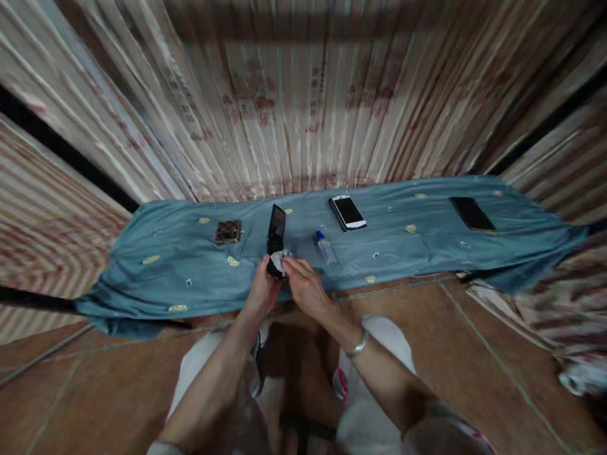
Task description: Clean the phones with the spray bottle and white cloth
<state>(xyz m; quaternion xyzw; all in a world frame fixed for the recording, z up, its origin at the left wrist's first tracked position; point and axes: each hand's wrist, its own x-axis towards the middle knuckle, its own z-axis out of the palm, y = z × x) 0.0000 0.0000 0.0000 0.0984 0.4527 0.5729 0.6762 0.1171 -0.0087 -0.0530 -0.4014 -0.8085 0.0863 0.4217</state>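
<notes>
Frame center: left hand [264, 291] grips open black flip phone [277, 226], right hand [307, 289] holds crumpled whitish wipe [278, 258] against its lower half. Blue-capped clear bottle [327, 249] just right of center; white-framed smartphone [349, 212] above it; black smartphone [472, 213] right; brown checkered square item [228, 232] center-left. Teal patterned cloth [403, 254] underneath.

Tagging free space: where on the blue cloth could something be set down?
Between the white phone and the rightmost black phone; also left of the checkered item. Crowded: the middle, where left hand, right hand, flip phone and bottle cluster.
</notes>
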